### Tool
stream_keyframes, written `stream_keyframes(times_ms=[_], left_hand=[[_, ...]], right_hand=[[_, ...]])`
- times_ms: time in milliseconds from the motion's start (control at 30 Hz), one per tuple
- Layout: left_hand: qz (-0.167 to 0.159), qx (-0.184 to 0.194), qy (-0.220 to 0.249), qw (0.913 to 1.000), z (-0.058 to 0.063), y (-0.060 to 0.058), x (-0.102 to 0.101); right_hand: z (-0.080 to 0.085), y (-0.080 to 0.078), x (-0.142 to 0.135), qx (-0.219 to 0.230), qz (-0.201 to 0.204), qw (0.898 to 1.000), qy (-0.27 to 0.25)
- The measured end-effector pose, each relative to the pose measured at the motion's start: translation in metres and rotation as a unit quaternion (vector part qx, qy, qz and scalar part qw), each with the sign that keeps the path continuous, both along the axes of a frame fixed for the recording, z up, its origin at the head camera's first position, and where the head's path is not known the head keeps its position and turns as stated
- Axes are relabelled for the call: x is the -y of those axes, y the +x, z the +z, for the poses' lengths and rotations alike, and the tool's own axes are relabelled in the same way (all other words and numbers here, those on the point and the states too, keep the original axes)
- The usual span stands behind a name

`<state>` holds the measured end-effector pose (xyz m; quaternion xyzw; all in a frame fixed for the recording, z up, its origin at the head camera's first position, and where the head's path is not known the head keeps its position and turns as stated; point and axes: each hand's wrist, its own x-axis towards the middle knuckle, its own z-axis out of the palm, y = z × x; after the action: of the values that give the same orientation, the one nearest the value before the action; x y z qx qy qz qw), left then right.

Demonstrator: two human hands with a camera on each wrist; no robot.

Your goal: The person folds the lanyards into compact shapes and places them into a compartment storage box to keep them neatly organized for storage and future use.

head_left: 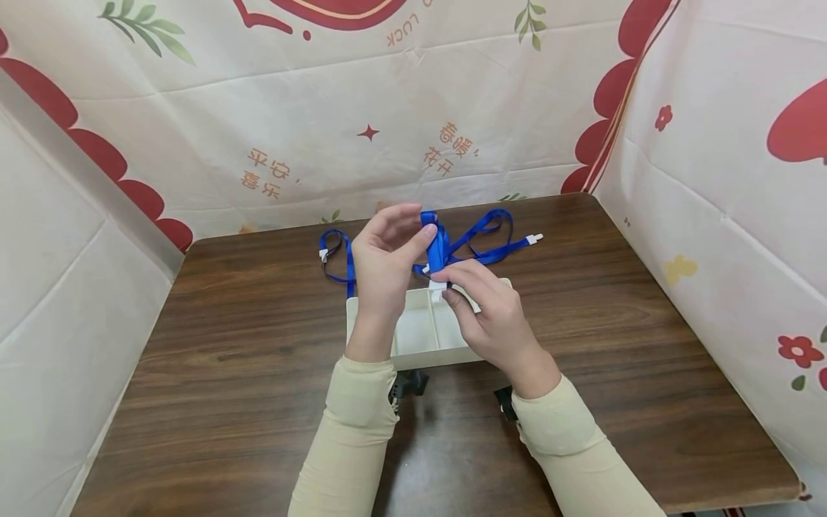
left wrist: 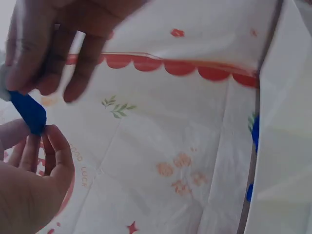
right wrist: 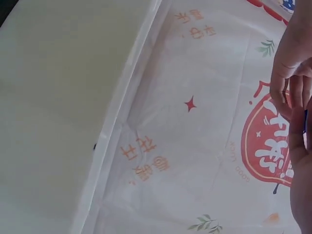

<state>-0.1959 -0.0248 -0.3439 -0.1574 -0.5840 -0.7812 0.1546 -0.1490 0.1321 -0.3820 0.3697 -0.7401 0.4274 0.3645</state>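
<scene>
A folded blue lanyard (head_left: 437, 248) is held up over the tray in the head view. Thumb and fingers of my left hand (head_left: 388, 266) pinch its upper fold. Lower down, my right hand (head_left: 484, 309) pinches the lanyard's end at a white plastic clip (head_left: 437, 286). In the left wrist view the blue strap (left wrist: 30, 111) stretches between the two hands. The right wrist view catches only a sliver of blue, mostly hidden behind the fingers.
Beneath the hands lies a cream divided tray (head_left: 439, 357) on the brown wooden table (head_left: 258, 345). Behind it, one blue lanyard (head_left: 350, 262) lies at left and more blue strap (head_left: 497, 253) with a white clip (head_left: 533, 239) at right. Printed cloth walls (head_left: 362, 93) surround the table.
</scene>
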Motion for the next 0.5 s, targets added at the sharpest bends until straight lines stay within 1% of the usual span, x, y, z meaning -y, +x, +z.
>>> stream_keyframes(times_ms=[67,133,200,267,333,433,500], left_hand=[[0.014,-0.028,-0.046,0.9984,-0.003,0.0,0.001],[0.027,-0.063,-0.089,0.9937,-0.007,-0.001,0.003],[0.029,-0.092,-0.115,0.9886,-0.011,-0.003,0.004],[0.021,-0.112,-0.129,0.9851,-0.016,-0.003,0.005],[0.009,-0.123,-0.137,0.9829,-0.02,-0.004,0.005],[-0.011,-0.128,-0.141,0.9816,-0.023,-0.003,0.004],[-0.018,-0.128,-0.147,0.9807,-0.023,-0.001,0.004]], right_hand=[[0.002,0.0,0.001,-0.009,-0.015,1.0,-0.005],[0.005,0.001,0.002,0.002,-0.024,0.999,-0.021],[0.009,0.001,0.003,0.02,-0.033,0.998,-0.042],[0.011,0.001,0.004,0.036,-0.041,0.997,-0.058],[0.011,0.001,0.003,0.048,-0.046,0.995,-0.069],[0.011,0.001,0.001,0.063,-0.051,0.993,-0.082],[0.012,0.001,-0.001,0.087,-0.047,0.991,-0.096]])
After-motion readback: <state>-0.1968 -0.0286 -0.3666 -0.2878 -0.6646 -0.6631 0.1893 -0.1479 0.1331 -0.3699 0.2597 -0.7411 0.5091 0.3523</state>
